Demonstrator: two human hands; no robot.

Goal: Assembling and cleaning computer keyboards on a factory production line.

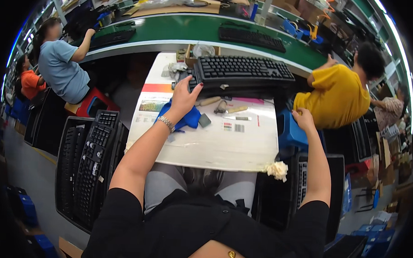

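Note:
A black keyboard (pixel 245 69) lies on top of other dark keyboards at the far side of a white board (pixel 201 151) over my lap. My left hand (pixel 184 100) is at the left end of this stack, thumb and forefinger apart; whether it touches the keyboard I cannot tell. Under that wrist lies a blue cloth (pixel 188 118), with a grey-green block (pixel 204 120) beside it. Off the board's right edge, my right hand (pixel 303 119) hangs in the air near a blue stool (pixel 292 132). Its fingers are curled together, and what they hold, if anything, is hidden.
Small tan tools (pixel 210 101) and a pen-like tool (pixel 238 118) lie on the board. A crumpled white wad (pixel 277 170) sits at its near right corner. Bins of keyboards (pixel 89 156) stand left and right. Beyond runs a green bench (pixel 173 30); people sit at both sides.

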